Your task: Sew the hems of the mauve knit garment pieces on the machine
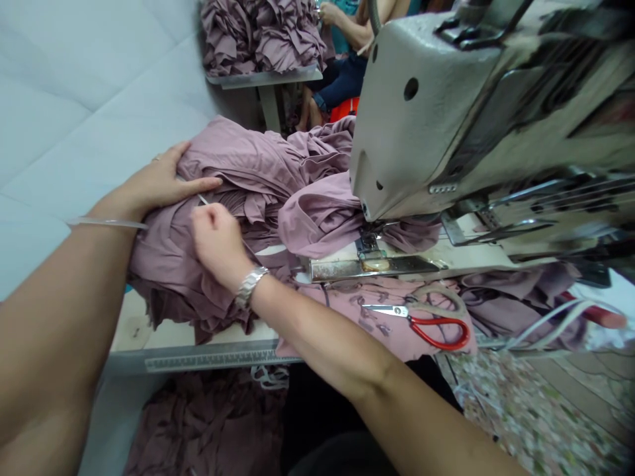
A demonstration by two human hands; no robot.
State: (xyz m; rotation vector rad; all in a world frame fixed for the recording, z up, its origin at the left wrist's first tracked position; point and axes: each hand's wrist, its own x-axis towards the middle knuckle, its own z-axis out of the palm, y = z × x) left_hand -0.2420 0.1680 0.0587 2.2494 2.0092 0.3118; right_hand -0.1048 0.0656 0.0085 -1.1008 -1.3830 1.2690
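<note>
My left hand [163,182] lies flat on a bunched mauve knit garment [248,178], with a ring on one finger and a thin clear strip around the wrist. My right hand [215,244] rests on the same fabric, fingers pinched around a thin pale pin-like sliver [202,199]. Only its tip shows, so its exact kind is hard to tell. A silver metal watch band [249,287] circles my right wrist. The garment runs across the table toward a sewing machine head [421,112], and part of it lies under the machine's arm.
Red-handled scissors [436,330] lie on mauve fabric pieces near the metal needle plate [372,268]. A ruler strip [213,361] runs along the table edge. More mauve cloth lies below on the floor [208,423]. A co-worker [347,46] sits beyond, beside a stacked pile [258,39].
</note>
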